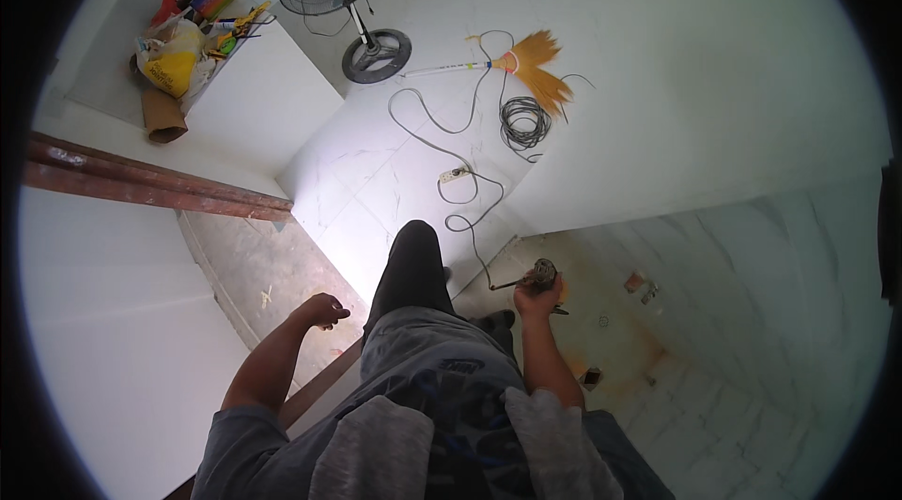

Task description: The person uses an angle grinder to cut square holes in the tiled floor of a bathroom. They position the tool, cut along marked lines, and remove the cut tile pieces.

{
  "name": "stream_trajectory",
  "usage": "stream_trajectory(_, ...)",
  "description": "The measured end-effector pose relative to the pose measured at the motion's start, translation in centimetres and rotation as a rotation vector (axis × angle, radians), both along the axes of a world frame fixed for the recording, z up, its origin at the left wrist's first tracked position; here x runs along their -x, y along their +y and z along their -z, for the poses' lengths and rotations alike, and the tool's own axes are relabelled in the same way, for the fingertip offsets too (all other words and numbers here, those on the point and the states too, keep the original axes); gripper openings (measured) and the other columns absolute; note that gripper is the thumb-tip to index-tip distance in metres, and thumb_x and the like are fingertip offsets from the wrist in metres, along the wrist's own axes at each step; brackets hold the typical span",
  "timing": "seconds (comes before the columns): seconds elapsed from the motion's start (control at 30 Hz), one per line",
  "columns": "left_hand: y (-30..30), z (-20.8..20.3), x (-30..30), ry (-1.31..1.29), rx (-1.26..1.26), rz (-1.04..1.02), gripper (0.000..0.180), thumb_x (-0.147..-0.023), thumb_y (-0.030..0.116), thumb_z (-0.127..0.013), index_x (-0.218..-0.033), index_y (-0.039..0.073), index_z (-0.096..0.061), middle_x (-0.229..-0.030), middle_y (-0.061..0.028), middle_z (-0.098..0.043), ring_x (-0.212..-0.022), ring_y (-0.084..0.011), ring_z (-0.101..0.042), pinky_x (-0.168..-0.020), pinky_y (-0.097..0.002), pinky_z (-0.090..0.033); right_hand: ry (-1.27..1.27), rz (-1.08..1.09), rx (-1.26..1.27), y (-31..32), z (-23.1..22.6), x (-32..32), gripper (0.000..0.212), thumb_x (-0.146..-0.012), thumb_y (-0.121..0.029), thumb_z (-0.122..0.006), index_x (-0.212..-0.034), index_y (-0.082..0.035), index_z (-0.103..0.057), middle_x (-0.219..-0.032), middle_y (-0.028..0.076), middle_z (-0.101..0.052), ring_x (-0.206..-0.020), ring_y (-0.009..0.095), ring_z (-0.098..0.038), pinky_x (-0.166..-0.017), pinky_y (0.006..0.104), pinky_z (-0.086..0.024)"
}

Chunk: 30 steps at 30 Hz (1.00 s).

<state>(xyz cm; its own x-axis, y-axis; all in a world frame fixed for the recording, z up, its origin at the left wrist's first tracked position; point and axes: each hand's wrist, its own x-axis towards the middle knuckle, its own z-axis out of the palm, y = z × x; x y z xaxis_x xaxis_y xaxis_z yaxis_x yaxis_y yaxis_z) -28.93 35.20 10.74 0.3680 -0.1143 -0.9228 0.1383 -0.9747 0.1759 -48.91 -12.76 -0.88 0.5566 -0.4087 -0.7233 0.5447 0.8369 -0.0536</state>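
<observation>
My right hand [537, 298] is wrapped round a dark corded power tool [543, 270] with a rounded, metallic-looking end; its exact kind is hard to make out. A grey cable [477, 251] leaves the tool on its left and winds over the floor to a pale socket block [455, 175]. A short black rod end shows beside my fingers. On the other side of my body my left hand [325, 311] hangs with loosely bent fingers, and I see nothing held in it. Bare concrete floor lies under it.
A standing fan [376, 56], a straw broom [531, 68] and a coiled cable [525, 124] are on the tiled floor ahead. Bags and tools fill a white recess, with a yellow-and-white bag [174, 68]. A reddish beam [150, 182] juts in from the left. Marble-patterned walls [752, 265] stand right.
</observation>
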Motion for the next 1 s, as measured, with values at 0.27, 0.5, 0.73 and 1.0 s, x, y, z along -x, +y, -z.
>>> stream_trajectory(0.27, 5.3, 7.3, -15.6, 0.114, -0.034, -0.052, 0.053, -0.091, 0.04, -0.076, -0.125, 0.0, -0.066, -0.09, -0.0143, -0.074, -0.066, -0.0187, -0.07, -0.06, -0.0349, -0.059, 0.228, -0.13, -0.021, 5.3, 4.3, -11.1, 0.043, -0.093, -0.055, -0.063, -0.093, -0.012, -0.066, -0.076, 0.005, -0.065, -0.064, 0.019, -0.063, -0.052, 0.0287, -0.05)
stream_trajectory(0.5, 9.9, 4.9, -33.2, -0.155, 0.145, -0.643, 0.043, -0.097, 0.031, -0.069, -0.129, 0.002, -0.063, -0.09, -0.0087, -0.071, -0.07, -0.0152, -0.067, -0.059, -0.0294, -0.053, 0.016, -0.371, -0.299, 10.4, 5.1, -26.8, 0.051, -0.087, -0.063, -0.064, -0.081, -0.012, -0.067, -0.065, 0.006, -0.06, -0.048, 0.016, -0.053, -0.046, 0.0267, -0.045)
stream_trajectory(0.73, 9.5, 1.4, -41.0, -0.123, 0.103, -0.556, 0.038, -0.097, 0.027, -0.068, -0.126, 0.002, -0.064, -0.092, -0.0085, -0.071, -0.077, -0.0158, -0.069, -0.063, -0.0303, -0.054, -0.074, -0.556, -0.16, 8.3, 2.7, -43.9, 0.051, -0.089, -0.06, -0.065, -0.082, -0.01, -0.068, -0.066, 0.008, -0.062, -0.047, 0.014, -0.052, -0.045, 0.0247, -0.044)
stream_trajectory(1.0, 7.4, 0.1, -44.2, -0.074, 0.076, -0.449, 0.038, -0.097, 0.024, -0.067, -0.128, 0.001, -0.062, -0.096, -0.0099, -0.071, -0.084, -0.0205, -0.071, -0.069, -0.0338, -0.058, 0.263, -0.516, 0.224, -1.7, 1.6, -54.8, 0.042, -0.086, -0.054, -0.072, -0.083, -0.013, -0.066, -0.064, 0.004, -0.062, -0.049, 0.013, -0.054, -0.046, 0.0269, -0.043)
